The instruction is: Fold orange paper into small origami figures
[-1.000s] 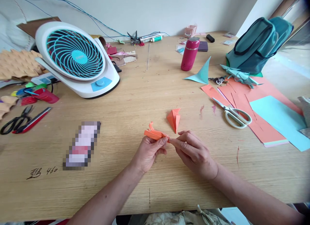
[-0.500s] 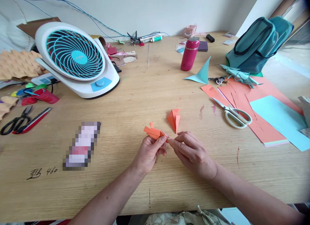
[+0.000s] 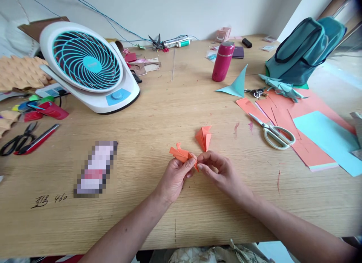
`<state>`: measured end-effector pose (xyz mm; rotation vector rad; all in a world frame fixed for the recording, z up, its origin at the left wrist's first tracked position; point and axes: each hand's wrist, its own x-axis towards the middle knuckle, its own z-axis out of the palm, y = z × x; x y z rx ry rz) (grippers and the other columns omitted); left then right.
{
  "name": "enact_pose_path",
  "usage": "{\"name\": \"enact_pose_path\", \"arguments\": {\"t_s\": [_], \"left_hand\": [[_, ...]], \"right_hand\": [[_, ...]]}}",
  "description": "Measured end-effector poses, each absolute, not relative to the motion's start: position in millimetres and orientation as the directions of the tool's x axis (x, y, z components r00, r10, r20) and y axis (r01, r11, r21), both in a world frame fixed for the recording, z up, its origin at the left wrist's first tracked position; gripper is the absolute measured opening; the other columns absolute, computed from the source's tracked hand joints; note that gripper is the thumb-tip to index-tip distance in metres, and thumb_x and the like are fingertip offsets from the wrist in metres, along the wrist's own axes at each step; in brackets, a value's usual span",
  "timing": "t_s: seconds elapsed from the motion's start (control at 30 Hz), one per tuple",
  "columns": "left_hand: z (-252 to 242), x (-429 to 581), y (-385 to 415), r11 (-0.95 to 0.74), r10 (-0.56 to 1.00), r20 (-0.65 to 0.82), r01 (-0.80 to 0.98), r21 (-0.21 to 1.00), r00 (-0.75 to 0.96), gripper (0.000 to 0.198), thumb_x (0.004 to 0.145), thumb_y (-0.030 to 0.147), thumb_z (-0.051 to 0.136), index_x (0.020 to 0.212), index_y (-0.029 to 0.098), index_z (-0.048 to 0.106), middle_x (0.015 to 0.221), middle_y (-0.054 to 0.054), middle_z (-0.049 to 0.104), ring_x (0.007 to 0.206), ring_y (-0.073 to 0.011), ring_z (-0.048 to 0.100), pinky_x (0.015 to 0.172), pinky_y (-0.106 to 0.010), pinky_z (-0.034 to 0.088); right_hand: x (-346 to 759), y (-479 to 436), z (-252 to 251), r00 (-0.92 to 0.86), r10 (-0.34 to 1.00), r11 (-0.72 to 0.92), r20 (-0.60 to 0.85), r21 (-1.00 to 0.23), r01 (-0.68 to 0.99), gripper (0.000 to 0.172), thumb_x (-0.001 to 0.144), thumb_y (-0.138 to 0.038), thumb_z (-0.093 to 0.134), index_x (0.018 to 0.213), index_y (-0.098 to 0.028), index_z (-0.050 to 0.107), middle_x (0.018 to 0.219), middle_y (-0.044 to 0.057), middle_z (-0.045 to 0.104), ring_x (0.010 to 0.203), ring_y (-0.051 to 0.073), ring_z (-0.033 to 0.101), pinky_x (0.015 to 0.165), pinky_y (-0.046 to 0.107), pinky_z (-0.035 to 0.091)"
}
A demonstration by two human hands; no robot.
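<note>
My left hand [image 3: 174,176] pinches a small folded orange paper piece [image 3: 181,154] just above the wooden table [image 3: 158,104]. My right hand [image 3: 222,172] meets it from the right, its fingertips closed on the piece's right tip. A second folded orange paper piece [image 3: 204,137] lies on the table just beyond my fingers, untouched.
A white and teal fan [image 3: 87,68] stands at the back left. White-handled scissors [image 3: 273,133] lie on orange paper sheets [image 3: 285,119] and a teal sheet [image 3: 325,136] at the right. A magenta bottle [image 3: 223,61], a teal folded paper [image 3: 236,85], a teal backpack [image 3: 302,49] and black scissors [image 3: 17,140] are also around.
My right hand has curled in closer to the left hand, fingers now pinching the orange piece's tip. The piece has tilted slightly. The view shifted a little.
</note>
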<state>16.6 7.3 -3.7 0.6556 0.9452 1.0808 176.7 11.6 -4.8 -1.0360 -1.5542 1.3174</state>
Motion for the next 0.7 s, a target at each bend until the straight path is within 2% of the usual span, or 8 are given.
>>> {"name": "enact_pose_path", "arguments": {"t_s": [0.07, 0.17, 0.3, 0.47, 0.7], "left_hand": [[-5.4, 18.1, 6.8, 0.348, 0.937, -0.301, -0.424, 0.836, 0.177, 0.032, 0.071, 0.042, 0.085, 0.075, 0.015, 0.069, 0.074, 0.001, 0.057, 0.064, -0.0079, 0.044, 0.054, -0.021, 0.032], [-9.4, 19.7, 6.2, 0.328, 0.944, -0.283, -0.418, 0.847, 0.168, 0.029, 0.072, 0.041, 0.085, 0.075, 0.016, 0.07, 0.073, 0.001, 0.058, 0.06, -0.0069, 0.042, 0.053, -0.021, 0.031], [-13.8, 19.3, 5.6, 0.265, 0.964, -0.242, -0.371, 0.89, 0.11, 0.023, 0.075, 0.038, 0.084, 0.08, 0.018, 0.075, 0.073, 0.001, 0.064, 0.06, -0.0071, 0.046, 0.052, -0.021, 0.032], [-12.7, 16.8, 6.0, 0.155, 0.987, -0.139, -0.268, 0.951, 0.076, 0.018, 0.077, 0.036, 0.082, 0.081, 0.019, 0.077, 0.083, -0.001, 0.071, 0.075, -0.0123, 0.06, 0.064, -0.022, 0.043], [-9.5, 16.1, 4.6, 0.2, 0.98, -0.193, -0.231, 0.952, 0.054, 0.027, 0.077, 0.042, 0.081, 0.078, 0.016, 0.073, 0.074, 0.0, 0.068, 0.068, -0.0118, 0.056, 0.065, -0.024, 0.043]], "right_hand": [[173.6, 12.1, -7.1, -0.349, 0.937, -0.004, 0.013, -0.999, -0.047, 0.028, 0.089, -0.045, 0.069, 0.088, -0.018, 0.065, 0.078, 0.004, 0.073, 0.073, 0.018, 0.07, 0.074, 0.032, 0.059], [171.0, 12.0, -10.1, -0.349, 0.937, -0.05, -0.004, -0.991, -0.124, 0.032, 0.085, -0.05, 0.072, 0.085, -0.019, 0.066, 0.071, 0.003, 0.072, 0.068, 0.018, 0.07, 0.073, 0.034, 0.059], [171.7, 12.5, -12.5, -0.303, 0.953, -0.062, -0.033, -0.994, -0.088, 0.032, 0.082, -0.049, 0.076, 0.081, -0.018, 0.067, 0.074, 0.003, 0.073, 0.069, 0.017, 0.069, 0.07, 0.03, 0.056], [174.2, 14.7, -14.2, -0.275, 0.958, -0.094, -0.079, -0.995, -0.042, 0.033, 0.078, -0.048, 0.079, 0.079, -0.017, 0.07, 0.074, 0.003, 0.071, 0.067, 0.015, 0.063, 0.064, 0.027, 0.05], [175.0, 14.8, -10.1, -0.361, 0.928, -0.118, -0.09, -0.992, -0.056, 0.032, 0.081, -0.048, 0.076, 0.081, -0.017, 0.07, 0.078, 0.003, 0.072, 0.072, 0.016, 0.065, 0.07, 0.027, 0.052]]}}
